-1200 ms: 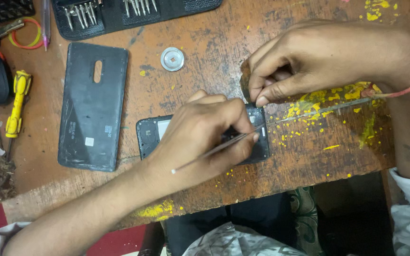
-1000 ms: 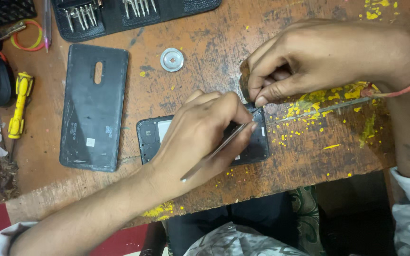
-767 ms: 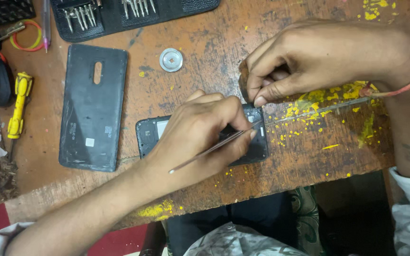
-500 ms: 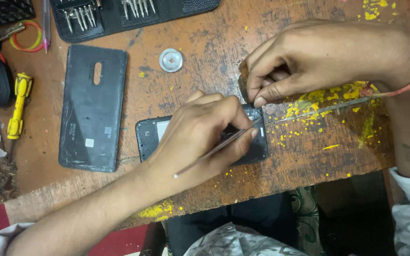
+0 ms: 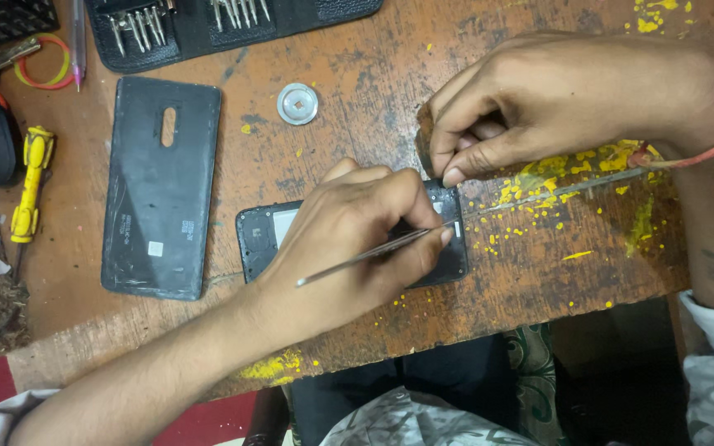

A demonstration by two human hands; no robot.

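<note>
Pinching thin tweezers [image 5: 369,254], the left hand [image 5: 357,239] lies over an opened phone [image 5: 262,239] at the desk's [image 5: 357,140] six o'clock edge. At two o'clock, the right hand [image 5: 555,99] has its fingers [image 5: 468,161] pressed together on the phone's top corner. At nine o'clock lies a back cover [image 5: 159,186].

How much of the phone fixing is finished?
Done: the back cover is off and lies beside the phone. In hand: the left hand works thin metal tweezers at the phone's right end, while the right hand pins that end down. Left: the phone is still open, its cover not back on.
</note>
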